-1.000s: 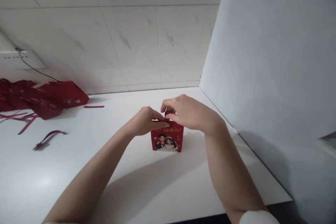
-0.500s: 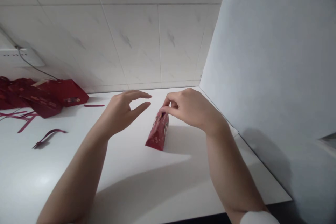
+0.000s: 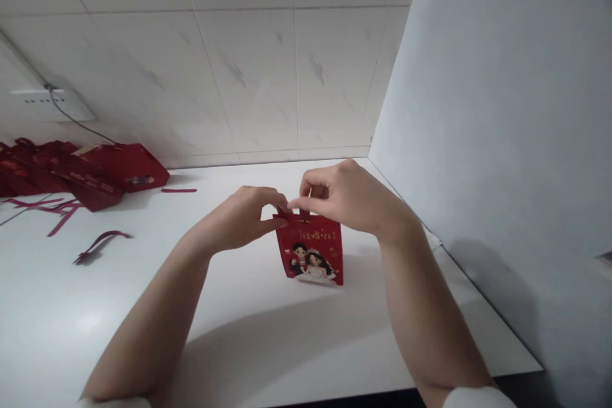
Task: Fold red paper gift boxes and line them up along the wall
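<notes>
A small red gift box (image 3: pixel 310 255) with a printed cartoon couple and gold lettering stands upright on the white table, its broad face toward me. My left hand (image 3: pixel 246 220) pinches the box's top left corner between thumb and fingers. Over the middle of the top edge, my right hand (image 3: pixel 342 197) is closed on the box's short red strap handle (image 3: pixel 305 213). Part of the strap is hidden behind the right thumb and fingers.
Several red gift boxes (image 3: pixel 136 169) are piled at the back left beneath a wall socket (image 3: pixel 57 104) with a cable. Loose red straps (image 3: pixel 102 242) lie near them on the white table (image 3: pixel 229 338). A pale panel (image 3: pixel 478 108) rises along the right side.
The box has turned from its narrow side to its printed broad face. My left hand has come right and closed on its top corner; my right hand stays at the top.
</notes>
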{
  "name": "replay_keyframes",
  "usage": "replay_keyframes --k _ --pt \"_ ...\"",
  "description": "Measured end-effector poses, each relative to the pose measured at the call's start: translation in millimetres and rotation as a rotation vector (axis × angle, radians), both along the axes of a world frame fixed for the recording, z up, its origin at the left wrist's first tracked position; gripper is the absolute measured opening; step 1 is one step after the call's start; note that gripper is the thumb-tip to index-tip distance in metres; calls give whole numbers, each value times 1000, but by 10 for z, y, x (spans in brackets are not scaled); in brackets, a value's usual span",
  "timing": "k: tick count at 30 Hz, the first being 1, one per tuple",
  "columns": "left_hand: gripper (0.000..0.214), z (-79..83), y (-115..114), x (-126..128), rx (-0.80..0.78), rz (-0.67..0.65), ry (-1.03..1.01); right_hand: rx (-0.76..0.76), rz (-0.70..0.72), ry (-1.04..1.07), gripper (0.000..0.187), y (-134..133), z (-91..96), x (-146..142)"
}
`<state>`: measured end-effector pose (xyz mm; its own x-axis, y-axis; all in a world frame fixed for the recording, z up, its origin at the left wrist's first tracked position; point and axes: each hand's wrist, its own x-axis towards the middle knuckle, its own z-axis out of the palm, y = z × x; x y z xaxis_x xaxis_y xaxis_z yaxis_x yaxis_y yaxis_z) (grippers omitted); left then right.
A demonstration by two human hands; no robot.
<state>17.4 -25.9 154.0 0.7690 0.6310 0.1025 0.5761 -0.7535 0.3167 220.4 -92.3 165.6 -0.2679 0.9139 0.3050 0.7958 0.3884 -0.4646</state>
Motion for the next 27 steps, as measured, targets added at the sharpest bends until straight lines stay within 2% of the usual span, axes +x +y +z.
replay_keyframes --k 3,4,9,14,21,25,27 --pt "19 -33 9 -6 -17 -29 55 -241 16 -19 41 18 -58 88" --pt "21 -47 5 3 -21 -45 67 -301 22 -51 40 30 -79 110" --pt "29 -112 -53 110 -26 -62 28 -419 31 -163 10 62 -118 100" --pt "18 -150 -93 176 -17 -96 22 -380 43 -223 9 38 -127 15" --pt "22 -135 -33 120 136 -181 51 -175 109 -289 16 66 -207 -10" --pt "24 -162 30 117 68 -272 45 -194 153 -339 17 96 -229 -26" --pt "23 -161 53 108 14 -272 28 -224 166 -316 16 93 -224 -15"
